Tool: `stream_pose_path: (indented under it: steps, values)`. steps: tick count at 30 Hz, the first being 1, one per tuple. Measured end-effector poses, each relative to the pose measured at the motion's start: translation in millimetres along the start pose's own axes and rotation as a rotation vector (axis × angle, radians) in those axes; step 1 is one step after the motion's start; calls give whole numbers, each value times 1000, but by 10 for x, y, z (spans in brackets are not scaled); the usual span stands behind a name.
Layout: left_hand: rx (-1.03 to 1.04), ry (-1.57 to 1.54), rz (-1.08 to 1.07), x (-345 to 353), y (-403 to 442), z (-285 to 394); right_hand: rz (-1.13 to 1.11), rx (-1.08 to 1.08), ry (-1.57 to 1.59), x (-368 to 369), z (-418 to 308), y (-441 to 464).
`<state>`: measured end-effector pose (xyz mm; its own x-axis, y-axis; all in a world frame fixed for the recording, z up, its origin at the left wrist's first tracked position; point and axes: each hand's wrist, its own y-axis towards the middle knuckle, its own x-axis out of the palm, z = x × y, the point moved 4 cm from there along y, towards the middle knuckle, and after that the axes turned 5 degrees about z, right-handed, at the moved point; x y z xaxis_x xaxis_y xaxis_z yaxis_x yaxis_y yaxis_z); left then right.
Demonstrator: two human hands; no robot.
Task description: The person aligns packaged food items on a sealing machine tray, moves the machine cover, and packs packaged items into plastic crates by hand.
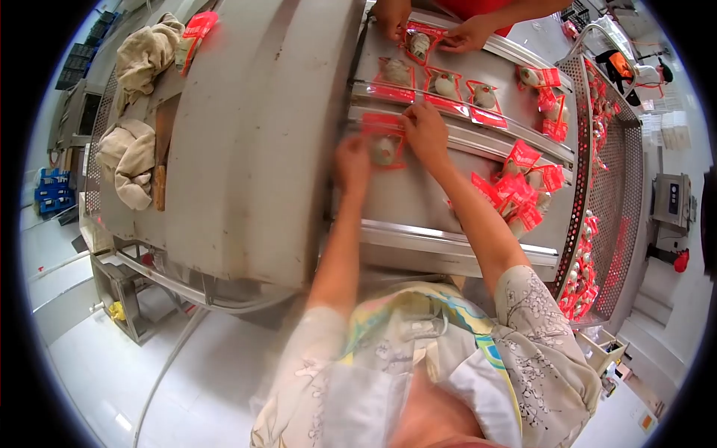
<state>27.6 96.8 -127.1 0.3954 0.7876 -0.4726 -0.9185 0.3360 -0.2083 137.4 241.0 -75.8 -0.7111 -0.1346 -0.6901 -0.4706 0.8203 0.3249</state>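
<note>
A red-edged clear food packet (384, 149) with a pale, rounded item inside lies on the metal surface between my two hands. My left hand (352, 160) is at the packet's left edge, its fingers curled but smeared by motion. My right hand (427, 133) has its fingers pinched at the packet's upper right corner. Just beyond, a row of similar packets includes one packet (444, 86) and another packet (485, 97) along the metal rail (478, 119). To the right of my right forearm lies a heap of red packets (515, 190).
Across the table, another person's hands (470, 33) hold a packet (420, 45). A perforated metal basket (620, 201) with many packets stands at the right. On the left are a broad steel cover (246, 142), crumpled cloths (127, 160) and a wooden-handled tool (160, 187).
</note>
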Motion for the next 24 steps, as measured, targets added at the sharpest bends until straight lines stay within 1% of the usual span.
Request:
stream_pose_path:
  steps: [3, 5, 6, 8, 9, 10, 11, 12, 14, 15, 16, 18, 20, 21, 23, 24]
  values:
    - [63, 36, 77, 33, 12, -37, 10, 11, -9, 62, 37, 43]
    - [112, 48, 69, 102, 119, -230, 4, 24, 3, 53, 70, 50]
    - [135, 56, 62, 93, 112, -196, -22, 35, 1, 56, 91, 59]
    - [140, 49, 124, 85, 25, -150, -71, 71, -7, 58, 123, 57]
    - [141, 48, 142, 61, -75, -26, -64, 78, 91, 3, 118, 48]
    - [137, 157, 126, 18, -188, 141, -53, 97, 180, -108, 121, 25]
    - [354, 186, 223, -50, -386, 388, -33, 118, 263, -282, 162, -28]
    - [574, 196, 323, -79, -607, 564, 60, 117, 295, -565, 200, -92]
    - [874, 152, 49, 110, -992, 669, 247, 82, 361, -1160, 213, -303]
    - [1023, 124, -73, 218, -1155, 736, 298, 132, 339, -1426, 318, -460]
    - [909, 70, -196, 424, -1256, 695, 348, 182, 323, -1689, 414, -645]
    - [674, -22, -433, 904, -1480, 463, 447, 394, 344, -1999, 552, -1058]
    - [504, -130, -655, 1136, -1515, 338, 327, 709, 440, -2117, 568, -1437]
    - [412, -179, -765, 1206, -1550, 310, 304, 661, 408, -2109, 595, -1563]
    - [397, -36, -812, 1122, -1557, 316, 248, 579, 351, -1982, 703, -1872]
    - [393, 41, -830, 1058, -1533, 308, 205, 641, 384, -1901, 728, -1960]
